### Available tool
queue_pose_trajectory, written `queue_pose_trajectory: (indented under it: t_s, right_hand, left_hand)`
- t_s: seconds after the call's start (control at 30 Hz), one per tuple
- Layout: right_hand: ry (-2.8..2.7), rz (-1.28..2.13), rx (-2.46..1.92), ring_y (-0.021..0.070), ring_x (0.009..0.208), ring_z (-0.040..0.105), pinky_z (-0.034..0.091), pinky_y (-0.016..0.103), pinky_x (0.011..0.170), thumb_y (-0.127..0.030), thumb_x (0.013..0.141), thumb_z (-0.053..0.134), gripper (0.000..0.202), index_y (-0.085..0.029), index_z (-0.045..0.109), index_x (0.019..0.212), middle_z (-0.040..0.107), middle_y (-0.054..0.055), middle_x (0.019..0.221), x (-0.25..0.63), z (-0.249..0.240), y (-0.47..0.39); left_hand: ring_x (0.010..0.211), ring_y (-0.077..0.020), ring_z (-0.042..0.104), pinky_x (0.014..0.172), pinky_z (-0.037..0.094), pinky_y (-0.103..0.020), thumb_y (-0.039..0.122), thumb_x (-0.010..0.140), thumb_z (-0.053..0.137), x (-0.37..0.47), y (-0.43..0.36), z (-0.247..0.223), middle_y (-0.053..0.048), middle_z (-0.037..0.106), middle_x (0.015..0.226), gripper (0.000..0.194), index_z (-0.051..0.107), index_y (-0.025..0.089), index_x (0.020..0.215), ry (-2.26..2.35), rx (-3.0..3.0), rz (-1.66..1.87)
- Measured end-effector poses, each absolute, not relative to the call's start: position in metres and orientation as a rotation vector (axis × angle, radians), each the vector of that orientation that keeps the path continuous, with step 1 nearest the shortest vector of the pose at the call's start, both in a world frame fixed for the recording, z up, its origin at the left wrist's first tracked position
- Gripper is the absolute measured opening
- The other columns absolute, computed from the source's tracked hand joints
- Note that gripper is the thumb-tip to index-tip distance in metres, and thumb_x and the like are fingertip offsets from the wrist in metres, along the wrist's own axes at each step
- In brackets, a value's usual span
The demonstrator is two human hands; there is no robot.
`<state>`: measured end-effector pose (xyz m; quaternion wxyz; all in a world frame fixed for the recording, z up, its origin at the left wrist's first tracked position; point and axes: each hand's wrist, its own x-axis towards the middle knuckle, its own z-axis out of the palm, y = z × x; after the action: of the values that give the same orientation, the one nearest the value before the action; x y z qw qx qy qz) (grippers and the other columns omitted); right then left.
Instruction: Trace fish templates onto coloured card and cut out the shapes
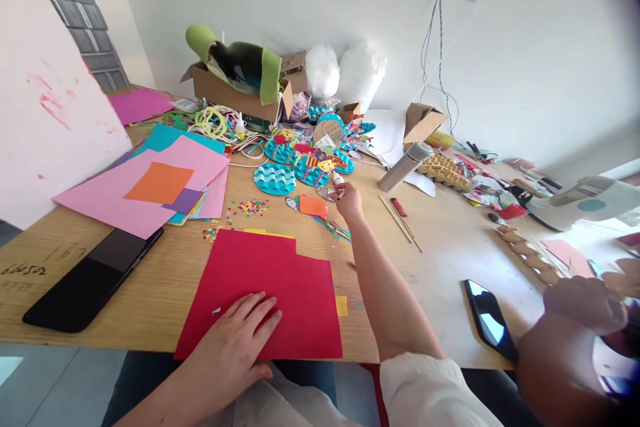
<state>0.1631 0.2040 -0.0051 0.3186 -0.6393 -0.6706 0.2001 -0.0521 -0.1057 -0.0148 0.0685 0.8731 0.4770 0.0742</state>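
Observation:
My left hand [247, 330] lies flat on a sheet of red paper [265, 267] at the table's near edge, fingers stretched. A notch is cut from the sheet's upper right corner. With my arm stretched forward, my right hand [349, 200] is closed around a small white bottle [338, 178]; only its top end shows past the fingers. Beside that hand lie an orange paper piece [313, 205], thin coloured paper strips [337, 230] and a small grey-and-white cutout [291, 203]. Just beyond are blue wavy-topped discs [275, 178] with colourful paper figures [324, 161].
Coloured paper sheets [200, 160] and a black phone [90, 280] are at left. Confetti [253, 207] lies mid-table. To the right are a grey thermos [405, 167], wooden sticks [400, 221], a red knife [399, 207] and another phone [490, 320]. Another person's hand [583, 307] is at far right.

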Motion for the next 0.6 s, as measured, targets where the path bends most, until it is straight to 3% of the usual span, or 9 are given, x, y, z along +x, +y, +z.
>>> queue_pose_trajectory:
  t_s: [0.17, 0.3, 0.43, 0.6]
  right_hand:
    - [-1.824, 0.435, -1.75, 0.0198, 0.077, 0.058, 0.045, 0.033, 0.072, -0.022, 0.079, 0.058, 0.02, -0.018, 0.059, 0.098, 0.069, 0.008, 0.087, 0.177, 0.011, 0.21]
    - [-2.041, 0.447, -1.623, 0.0187, 0.079, 0.06, 0.044, 0.031, 0.075, -0.023, 0.088, 0.052, 0.025, -0.017, 0.058, 0.111, 0.07, 0.009, 0.094, 0.201, 0.018, 0.149]
    - [-2.298, 0.437, -1.515, 0.0241, 0.096, 0.057, 0.043, 0.034, 0.085, -0.014, 0.084, 0.052, 0.027, -0.021, 0.066, 0.107, 0.068, 0.009, 0.093, 0.222, 0.007, 0.07]
    - [-2.688, 0.059, -1.36, 0.0279, 0.113, 0.05, 0.04, 0.044, 0.097, -0.006, 0.086, 0.041, 0.051, -0.023, 0.054, 0.133, 0.065, 0.012, 0.115, 0.233, -0.01, 0.025]
  left_hand:
    - [0.12, -0.0323, 0.058, 0.1, 0.052, -0.047, 0.038, 0.074, 0.077, -0.055, -0.106, -0.021, -0.011, 0.063, 0.132, 0.058, 0.062, 0.018, 0.127, 1.448, 2.61, 0.343]
    - [0.121, -0.0287, 0.057, 0.102, 0.05, -0.045, 0.036, 0.085, 0.066, -0.06, -0.109, -0.028, -0.009, 0.064, 0.129, 0.046, 0.062, 0.018, 0.127, 1.434, 2.602, 0.522]
    - [0.122, -0.0245, 0.056, 0.104, 0.049, -0.043, 0.021, 0.092, 0.049, -0.058, -0.109, -0.03, -0.008, 0.066, 0.124, 0.031, 0.066, 0.018, 0.118, 1.443, 2.554, 0.692]
    - [0.118, -0.025, 0.058, 0.101, 0.05, -0.043, 0.013, 0.091, 0.043, -0.049, -0.109, -0.029, -0.008, 0.069, 0.116, 0.031, 0.071, 0.017, 0.104, 1.482, 2.563, 0.764]
